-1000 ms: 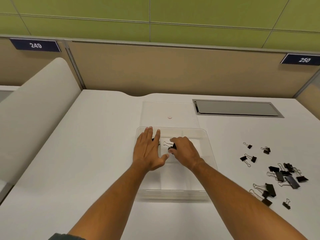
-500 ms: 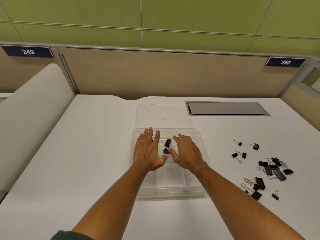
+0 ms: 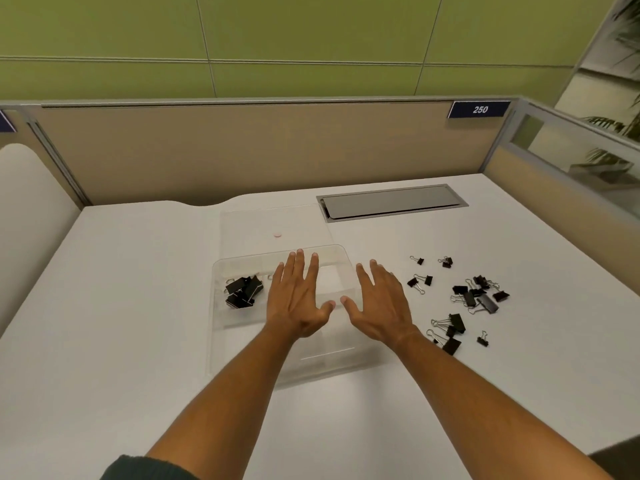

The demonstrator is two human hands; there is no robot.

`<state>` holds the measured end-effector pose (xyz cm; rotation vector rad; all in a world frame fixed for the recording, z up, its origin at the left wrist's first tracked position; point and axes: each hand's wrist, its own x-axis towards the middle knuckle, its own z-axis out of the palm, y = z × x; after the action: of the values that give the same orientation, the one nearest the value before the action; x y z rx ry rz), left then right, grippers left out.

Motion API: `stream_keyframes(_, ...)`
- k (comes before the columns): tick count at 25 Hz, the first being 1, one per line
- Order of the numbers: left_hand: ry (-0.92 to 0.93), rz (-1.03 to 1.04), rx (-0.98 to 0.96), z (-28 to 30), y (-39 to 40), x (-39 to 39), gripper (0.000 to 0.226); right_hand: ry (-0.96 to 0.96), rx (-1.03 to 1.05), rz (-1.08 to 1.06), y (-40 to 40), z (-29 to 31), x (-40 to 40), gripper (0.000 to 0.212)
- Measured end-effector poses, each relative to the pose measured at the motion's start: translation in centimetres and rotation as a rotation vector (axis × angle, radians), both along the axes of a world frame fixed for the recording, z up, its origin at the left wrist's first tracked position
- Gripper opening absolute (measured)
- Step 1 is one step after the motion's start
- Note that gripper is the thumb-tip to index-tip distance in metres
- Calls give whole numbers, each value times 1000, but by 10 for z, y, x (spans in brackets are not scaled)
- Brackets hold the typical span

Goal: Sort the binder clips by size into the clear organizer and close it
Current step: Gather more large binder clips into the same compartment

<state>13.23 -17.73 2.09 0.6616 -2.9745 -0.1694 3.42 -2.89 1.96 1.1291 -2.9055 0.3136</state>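
Our hands hover flat over the clear organizer (image 3: 242, 341), holding nothing.

We see our left hand (image 3: 298, 299) above its middle and right hand (image 3: 379, 306) at its right edge, fingers spread straight; black clips (image 3: 242, 292) lie in its left compartment, loose binder clips (image 3: 474, 296) on the desk to its right.

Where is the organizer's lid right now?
In the head view the lid lies flat on the desk just behind the organizer, left of the grey cable hatch.

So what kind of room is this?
Probably an office cubicle: a white desk walled by tan divider panels, a blue number plate reading 250, and a grey cable hatch set into the desktop.
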Motion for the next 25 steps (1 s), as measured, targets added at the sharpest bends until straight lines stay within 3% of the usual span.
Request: stream_keyframes(25,-84,-237,22,-15,181,-120,94,-69,25,-222,217,-22,-110,82)
